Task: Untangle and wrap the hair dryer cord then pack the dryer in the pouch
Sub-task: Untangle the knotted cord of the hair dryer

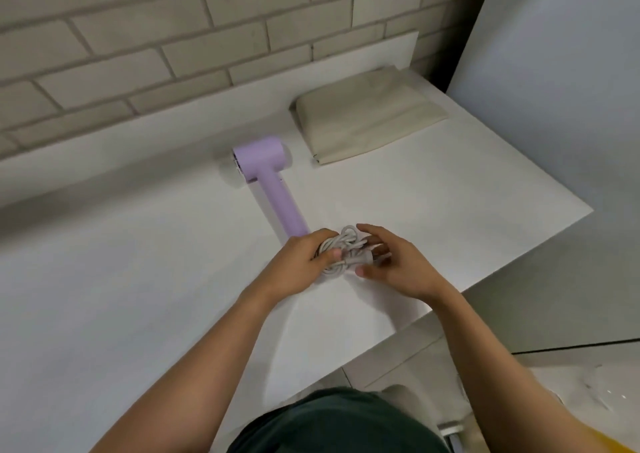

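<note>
Working at a white table set against a pale brick wall, I am handling the cord with both hands near the table's front edge.

Left of centre, the lilac hair dryer is lying flat on the table. Its head is pointing toward the wall and its handle is running down toward my hands. The lower end of the handle is disappearing behind my left hand.

I am holding the grey cord in my left hand as a bunched coil of several loops. The fingers are curling round the coil from the far side and the thumb is pressing on its top, so this grip is narrow and firm on the bundle.

The plug is sitting at the right side of the coil, pointing toward my right hand. That hand is cupping the plug end, with the forefinger reaching over the loops and the thumb lying just below them. The fingers are blurred, so I cannot tell whether they are pinching the plug or only surrounding it.

Farther right and toward the wall, the beige pouch is lying flat on the table, well apart from my hands and just beside the dryer's head. A white panel is standing at the table's right end.
</note>
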`<move>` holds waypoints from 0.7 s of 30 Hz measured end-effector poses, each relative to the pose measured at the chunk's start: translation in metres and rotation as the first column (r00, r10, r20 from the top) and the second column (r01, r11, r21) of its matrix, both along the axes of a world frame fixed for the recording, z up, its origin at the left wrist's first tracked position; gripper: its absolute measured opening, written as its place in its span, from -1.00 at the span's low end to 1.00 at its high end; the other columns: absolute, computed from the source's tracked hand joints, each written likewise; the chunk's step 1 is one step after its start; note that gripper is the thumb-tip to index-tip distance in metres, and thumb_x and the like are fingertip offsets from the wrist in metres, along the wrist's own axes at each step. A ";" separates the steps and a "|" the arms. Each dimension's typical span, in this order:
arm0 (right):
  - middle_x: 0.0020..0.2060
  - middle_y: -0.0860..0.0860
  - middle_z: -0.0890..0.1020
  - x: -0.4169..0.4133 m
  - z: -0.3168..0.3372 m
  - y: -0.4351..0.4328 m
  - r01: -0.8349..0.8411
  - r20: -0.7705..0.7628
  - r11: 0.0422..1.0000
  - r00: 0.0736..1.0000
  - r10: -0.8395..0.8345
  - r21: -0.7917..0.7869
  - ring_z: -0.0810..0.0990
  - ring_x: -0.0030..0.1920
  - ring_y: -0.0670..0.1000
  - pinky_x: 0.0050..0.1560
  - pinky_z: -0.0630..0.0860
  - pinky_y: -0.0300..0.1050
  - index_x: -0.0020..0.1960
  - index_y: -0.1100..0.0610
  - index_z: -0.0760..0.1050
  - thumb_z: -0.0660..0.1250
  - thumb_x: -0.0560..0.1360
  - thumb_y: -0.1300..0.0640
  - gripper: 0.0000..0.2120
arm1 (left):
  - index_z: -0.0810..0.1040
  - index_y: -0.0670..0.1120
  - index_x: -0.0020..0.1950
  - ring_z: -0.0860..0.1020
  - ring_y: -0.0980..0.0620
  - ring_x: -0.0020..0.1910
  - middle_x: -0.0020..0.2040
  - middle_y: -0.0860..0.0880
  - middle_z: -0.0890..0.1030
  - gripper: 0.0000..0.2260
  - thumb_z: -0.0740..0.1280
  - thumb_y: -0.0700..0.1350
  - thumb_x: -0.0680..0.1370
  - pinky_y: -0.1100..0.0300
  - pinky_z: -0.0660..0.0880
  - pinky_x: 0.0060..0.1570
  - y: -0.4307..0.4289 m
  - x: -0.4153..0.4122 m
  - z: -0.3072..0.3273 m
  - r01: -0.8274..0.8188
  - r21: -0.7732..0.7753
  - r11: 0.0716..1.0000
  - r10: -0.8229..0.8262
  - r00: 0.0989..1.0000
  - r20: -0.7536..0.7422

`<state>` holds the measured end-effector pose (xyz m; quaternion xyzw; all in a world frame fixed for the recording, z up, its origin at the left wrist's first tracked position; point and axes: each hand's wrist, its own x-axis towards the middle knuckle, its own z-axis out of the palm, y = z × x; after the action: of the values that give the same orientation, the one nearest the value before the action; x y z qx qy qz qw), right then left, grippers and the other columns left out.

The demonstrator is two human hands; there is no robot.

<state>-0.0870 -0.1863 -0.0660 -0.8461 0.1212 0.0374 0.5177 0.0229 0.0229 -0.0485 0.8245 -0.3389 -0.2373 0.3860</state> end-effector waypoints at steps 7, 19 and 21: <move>0.16 -0.08 0.71 -0.008 0.011 0.020 0.165 0.113 0.965 0.975 -0.190 0.205 0.70 0.13 -0.04 0.20 0.63 -0.01 0.45 -0.08 0.47 0.48 0.55 0.20 -0.48 | 0.58 0.01 0.28 0.66 0.13 0.07 0.06 0.09 0.72 -0.79 0.29 0.03 0.69 0.10 0.57 0.19 -0.012 0.008 0.015 -0.095 -0.137 0.986 0.070 0.981 -0.179; 0.09 0.01 0.69 -0.001 0.039 0.000 0.227 0.130 0.858 0.939 -0.319 0.460 0.71 -0.01 -0.04 -0.04 0.64 -0.14 0.31 0.08 0.55 0.36 0.64 0.23 -0.75 | 0.58 0.03 0.31 0.66 -0.05 0.14 0.16 -0.03 0.65 -0.72 0.45 -0.05 0.60 0.08 0.64 0.09 -0.038 -0.004 0.026 -0.430 -0.269 0.862 0.303 0.862 -0.406; 0.06 -0.04 0.69 0.002 0.035 -0.004 0.243 0.132 0.872 0.936 -0.325 0.426 0.71 0.00 0.01 0.05 0.67 0.01 0.29 0.03 0.56 0.38 0.64 0.21 -0.75 | 0.58 -0.03 0.29 0.64 -0.03 0.14 0.17 -0.05 0.62 -0.73 0.45 -0.11 0.60 0.12 0.64 0.04 -0.034 -0.009 0.025 -0.582 -0.329 0.743 0.406 0.784 -0.469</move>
<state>-0.0853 -0.1904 -0.0306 -0.6935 0.1818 -0.1001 0.6899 0.0140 -0.0109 -0.0231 0.7108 -0.0710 -0.1870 0.6743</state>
